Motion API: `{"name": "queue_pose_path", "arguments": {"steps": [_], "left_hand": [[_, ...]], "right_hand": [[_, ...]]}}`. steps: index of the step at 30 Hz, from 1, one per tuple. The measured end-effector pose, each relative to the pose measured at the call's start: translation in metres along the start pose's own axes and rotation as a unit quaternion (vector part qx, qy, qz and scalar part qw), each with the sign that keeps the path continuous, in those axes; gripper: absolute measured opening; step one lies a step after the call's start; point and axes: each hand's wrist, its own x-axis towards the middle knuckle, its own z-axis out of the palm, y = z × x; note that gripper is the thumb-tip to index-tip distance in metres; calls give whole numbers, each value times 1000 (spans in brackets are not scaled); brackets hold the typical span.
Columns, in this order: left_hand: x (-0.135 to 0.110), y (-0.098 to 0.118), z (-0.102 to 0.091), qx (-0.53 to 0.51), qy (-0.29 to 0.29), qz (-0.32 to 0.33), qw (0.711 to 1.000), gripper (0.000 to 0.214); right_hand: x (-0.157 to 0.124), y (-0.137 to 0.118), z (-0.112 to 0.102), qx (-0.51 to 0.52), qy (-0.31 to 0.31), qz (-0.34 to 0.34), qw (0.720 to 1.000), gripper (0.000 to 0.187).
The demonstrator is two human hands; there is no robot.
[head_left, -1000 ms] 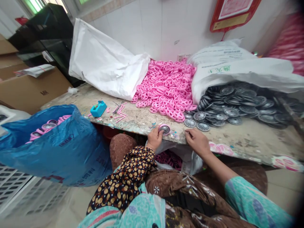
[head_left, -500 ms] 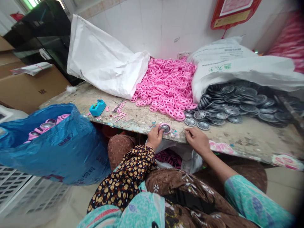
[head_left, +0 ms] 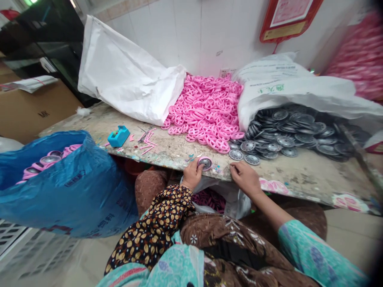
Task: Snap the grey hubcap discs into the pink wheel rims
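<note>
A small round pink wheel (head_left: pixel 205 163) with a grey metal centre is held in the left hand (head_left: pixel 192 174). The fingers of this hand are closed around the lower left part of the rim, so that the wheel is gripped. It is seen just above the fingers and slightly to their right, tilted with its face turned upward. Because it is round, no long axis can be given to it. The left hand is clearly the nearer one, and the right hand (head_left: pixel 245 178) is placed across a short gap to the right of the wheel. The right fingers (head_left: pixel 232 169) are loosely curled on the edge of the worn work table (head_left: pixel 302 177). Nothing is seen to be held by them, although a very small piece could be hidden there.

Up and to the right of these fingers, grey spoked discs (head_left: pixel 251 160) are spilled from a white sack (head_left: pixel 296 93). Straight beyond the left fingers, a heap of pink spoked rings (head_left: pixel 206 107) is lying on the table. Farther to the left of them, a small teal dispenser (head_left: pixel 118 136) is standing. Beside the left hand, on its left, similar pink wheels (head_left: pixel 49 160) are kept in a blue plastic bag (head_left: pixel 68 195). Below the fingers, more pink rings (head_left: pixel 208 200) are lying in a white plastic bag (head_left: pixel 235 201).
</note>
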Motion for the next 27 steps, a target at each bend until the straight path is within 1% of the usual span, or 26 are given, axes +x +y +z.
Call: {"name": "queue_pose_path", "arguments": {"steps": [13, 27], "left_hand": [[1, -1, 0, -13, -4, 0, 1000, 34], [1, 0, -1, -24, -17, -15, 999, 33]], "right_hand": [[0, -1, -1, -1, -5, 3, 1000, 22], [0, -3, -2, -11, -2, 11, 1000, 23]]}}
